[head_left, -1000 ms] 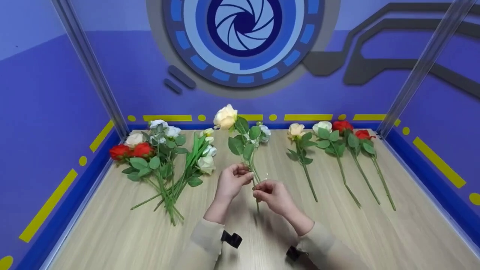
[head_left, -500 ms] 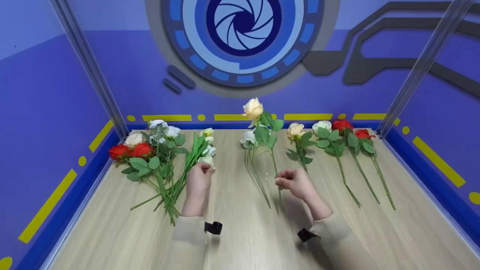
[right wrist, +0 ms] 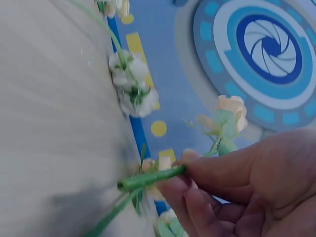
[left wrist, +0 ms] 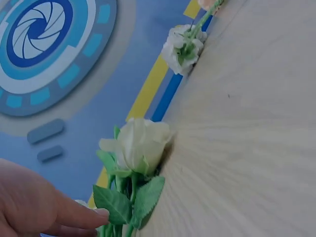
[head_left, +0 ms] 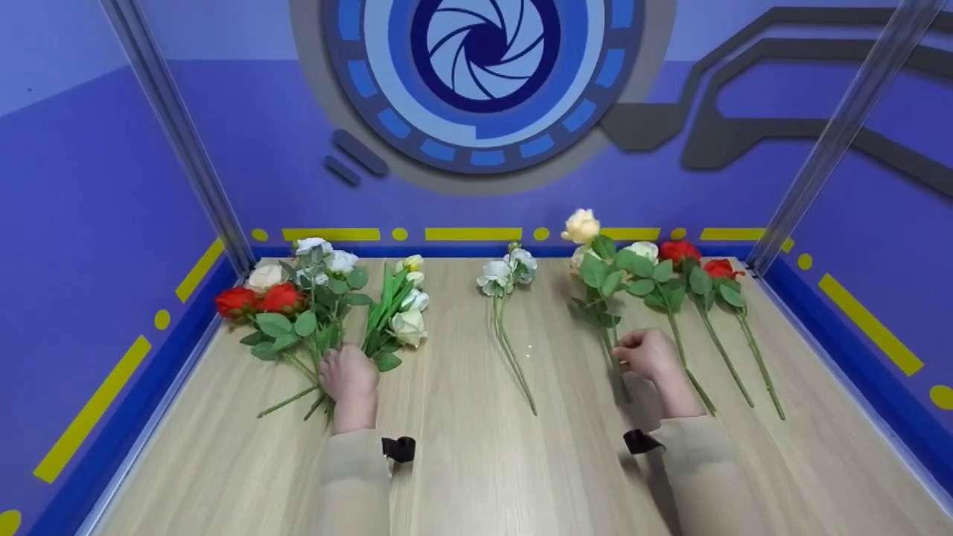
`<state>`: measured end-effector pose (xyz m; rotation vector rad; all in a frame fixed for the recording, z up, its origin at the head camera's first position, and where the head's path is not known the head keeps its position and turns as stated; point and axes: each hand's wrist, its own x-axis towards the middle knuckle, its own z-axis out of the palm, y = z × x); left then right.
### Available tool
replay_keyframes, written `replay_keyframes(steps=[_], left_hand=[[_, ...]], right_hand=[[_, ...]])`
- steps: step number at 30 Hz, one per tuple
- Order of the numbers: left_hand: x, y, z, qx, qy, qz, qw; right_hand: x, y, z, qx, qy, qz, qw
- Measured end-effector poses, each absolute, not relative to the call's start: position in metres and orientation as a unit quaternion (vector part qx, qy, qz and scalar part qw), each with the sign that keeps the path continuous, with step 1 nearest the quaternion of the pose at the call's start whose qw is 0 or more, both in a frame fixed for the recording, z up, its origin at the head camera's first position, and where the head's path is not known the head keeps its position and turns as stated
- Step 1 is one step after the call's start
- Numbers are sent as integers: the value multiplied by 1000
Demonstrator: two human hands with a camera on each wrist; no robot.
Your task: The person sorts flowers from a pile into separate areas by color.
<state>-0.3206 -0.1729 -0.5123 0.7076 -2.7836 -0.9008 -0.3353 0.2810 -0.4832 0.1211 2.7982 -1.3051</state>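
My right hand (head_left: 651, 361) pinches a peach rose (head_left: 581, 225) by its stem between thumb and fingers. Its bloom stands raised, overlapping the second peach rose (right wrist: 148, 167) lying on the table. In the right wrist view, the cut stem end (right wrist: 129, 184) sticks out past the thumb. My left hand (head_left: 348, 376) curls over the green stems of the left bunch, which has red roses (head_left: 283, 298), pale blooms and tulips. From the left wrist, the thumb reaches the stems below a white rose (left wrist: 143, 143). The lower stems are partly hidden by the left hand.
Two pale blue-white flower stems (head_left: 510, 275) lie mid-table. To the right, a white rose (head_left: 645, 251) and two red roses (head_left: 680, 251) lie in a row. A blue wall (head_left: 417, 208) and metal posts (head_left: 826, 141) edge the wooden table (head_left: 484, 461).
The peach rose has moved right in the right hand, away from the pale blue-white stems. The left hand has let go in the middle and moved left to the bunch.
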Motion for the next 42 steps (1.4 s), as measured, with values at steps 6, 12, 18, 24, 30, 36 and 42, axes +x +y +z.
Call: replay_keyframes(steps=[6, 12, 18, 24, 30, 36, 42], left_hand=[[-320, -183, -520, 249, -921, -295, 53], [-318, -188, -523, 262, -912, -308, 69], [-316, -191, -524, 278, -901, -324, 77], [-314, -199, -521, 309, -885, -344, 62], [-314, -207, -518, 307, -881, -360, 28], [-316, -208, -510, 314, -871, -378, -6], [-312, -208, -501, 308, -872, -381, -1]], right_hand=[[-339, 297, -491, 64, 912, -403, 45], [-342, 306, -498, 74, 940, -327, 66], [-350, 311, -504, 68, 943, -321, 62], [-343, 309, -507, 70, 951, -296, 55], [-338, 305, -507, 77, 956, -278, 54], [-338, 304, -504, 78, 955, -279, 65], [-338, 302, -502, 85, 951, -285, 81]])
